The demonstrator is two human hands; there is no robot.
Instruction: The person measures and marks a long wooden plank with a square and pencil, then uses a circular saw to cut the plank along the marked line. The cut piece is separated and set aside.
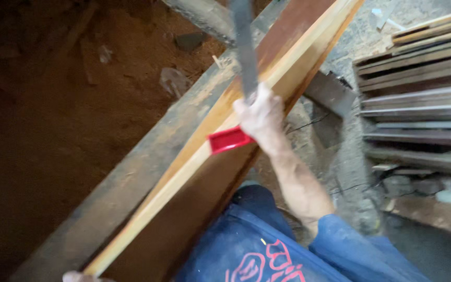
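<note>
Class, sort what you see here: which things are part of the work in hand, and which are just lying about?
In use:
right hand
saw
plank
left hand

Lying about:
stacked boards
debris

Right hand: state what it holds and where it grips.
The right hand holds a hand saw by its red handle, the blade pointing up and away over the long wooden plank.

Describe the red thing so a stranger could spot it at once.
Start at the long pale wooden plank that runs diagonally across the middle. Halfway along it, the right hand grips a tool with a grey blade pointing upward. Its red handle, just below the hand, is the only bright red piece against the wood.
</note>
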